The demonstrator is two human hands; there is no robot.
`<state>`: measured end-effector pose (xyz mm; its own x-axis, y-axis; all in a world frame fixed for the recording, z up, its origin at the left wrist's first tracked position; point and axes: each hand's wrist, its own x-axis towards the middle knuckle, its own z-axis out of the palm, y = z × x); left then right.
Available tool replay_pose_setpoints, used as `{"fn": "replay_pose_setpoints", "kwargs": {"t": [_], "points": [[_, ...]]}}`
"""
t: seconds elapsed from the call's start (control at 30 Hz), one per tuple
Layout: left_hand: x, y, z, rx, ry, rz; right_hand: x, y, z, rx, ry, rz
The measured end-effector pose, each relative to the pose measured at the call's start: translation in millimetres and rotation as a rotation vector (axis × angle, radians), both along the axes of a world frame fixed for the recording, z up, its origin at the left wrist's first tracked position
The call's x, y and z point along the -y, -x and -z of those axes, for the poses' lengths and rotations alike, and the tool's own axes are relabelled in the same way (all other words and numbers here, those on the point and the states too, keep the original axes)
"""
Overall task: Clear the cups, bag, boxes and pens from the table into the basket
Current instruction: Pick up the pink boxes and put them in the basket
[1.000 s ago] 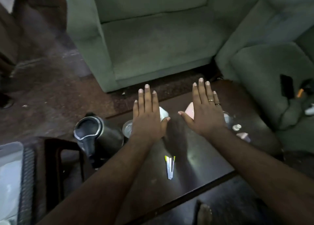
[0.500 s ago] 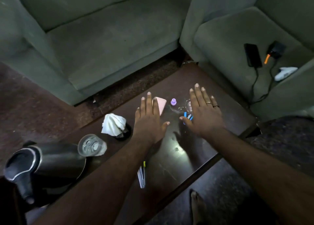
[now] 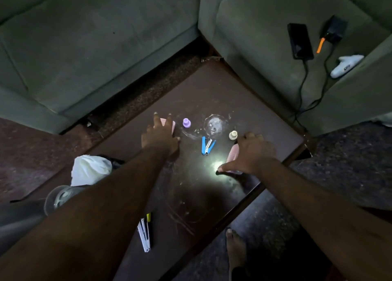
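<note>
My left hand (image 3: 160, 137) lies on one pink box (image 3: 168, 125), fingers straight; my right hand (image 3: 252, 152) curls around another pink box (image 3: 232, 153) near the table (image 3: 265, 119) edge; it may slip off.

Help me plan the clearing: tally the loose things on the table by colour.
Pink: 2, boxes
Blue: 1, pens
White: 2, pens, bag
Purple: 1, cap
Cream: 1, cap
Clear: 2, cups
Total: 9
</note>
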<state>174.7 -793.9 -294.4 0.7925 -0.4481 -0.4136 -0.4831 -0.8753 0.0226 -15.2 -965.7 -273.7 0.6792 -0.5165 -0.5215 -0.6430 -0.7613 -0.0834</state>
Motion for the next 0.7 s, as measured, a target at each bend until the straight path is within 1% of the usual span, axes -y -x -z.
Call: {"fn": "replay_pose_setpoints", "kwargs": {"t": [0.07,0.13,0.23,0.27,0.37,0.43,0.5,0.6,0.7], "points": [[2,-1,2,-0.035,0.011,-0.039,-3,8,3,0.041,-0.066,0.027],[3,-2,0,-0.052,0.034,-0.052,-4,16,8,0.109,-0.154,0.099],[1,-2,-9,-0.109,0.035,-0.053,-5,23,14,0.258,-0.351,0.238],[-2,-3,-13,-0.116,0.041,-0.047,-8,22,13,0.324,-0.444,0.319],[-13,-8,-31,-0.083,0.109,0.005,-26,14,-5,0.514,-0.771,0.669],[-25,-17,-51,-0.034,0.163,0.039,-44,-2,-26,0.6,-0.965,0.796],[-41,-31,-77,0.014,0.22,0.055,-61,-25,-49,0.644,-1.076,0.793],[-85,-60,-124,0.099,0.309,0.038,-100,-72,-91,0.709,-1.136,0.658],[-148,-87,-174,0.179,0.363,0.009,-151,-122,-131,0.746,-1.177,0.53]]}}
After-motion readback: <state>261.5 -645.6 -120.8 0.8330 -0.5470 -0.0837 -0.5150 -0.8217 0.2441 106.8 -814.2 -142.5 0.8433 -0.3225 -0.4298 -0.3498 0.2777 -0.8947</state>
